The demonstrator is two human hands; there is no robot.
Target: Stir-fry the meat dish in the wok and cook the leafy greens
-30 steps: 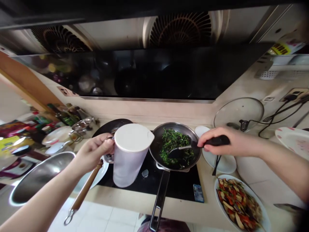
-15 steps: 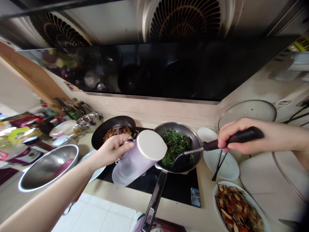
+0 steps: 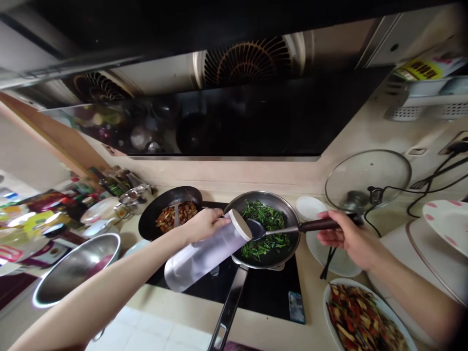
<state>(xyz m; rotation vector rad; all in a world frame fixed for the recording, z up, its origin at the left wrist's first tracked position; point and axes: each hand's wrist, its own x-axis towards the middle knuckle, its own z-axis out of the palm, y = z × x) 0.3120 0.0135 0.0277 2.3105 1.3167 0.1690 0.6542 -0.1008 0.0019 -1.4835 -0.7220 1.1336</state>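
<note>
My left hand (image 3: 208, 224) is closed on a frosted clear pitcher (image 3: 201, 258) with a white lid (image 3: 240, 225), tilted with its lid end over the frying pan's (image 3: 294, 239) left rim. Chopped leafy greens (image 3: 270, 212) lie in that pan. My right hand (image 3: 345, 239) holds a spatula (image 3: 321, 224) by its dark handle, the thumb on top and the fingers loosely extended below. The spatula's dark blade (image 3: 257, 230) is right beside the pitcher's lid, above the greens. Whether liquid flows from the pitcher I cannot tell.
A dark wok (image 3: 146, 214) with cooked food stands at the left of the black cooktop (image 3: 270, 292). A steel bowl (image 3: 58, 278) and bottles are further left. On the right are white dishes, chopsticks (image 3: 328, 263), a plate of stir-fry (image 3: 365, 317) and a glass lid (image 3: 365, 173).
The pitcher's lid end has tipped further down toward the pan. My right hand has lowered its grip, and the spatula blade has risen from the greens to the pitcher's lid. The view has tilted.
</note>
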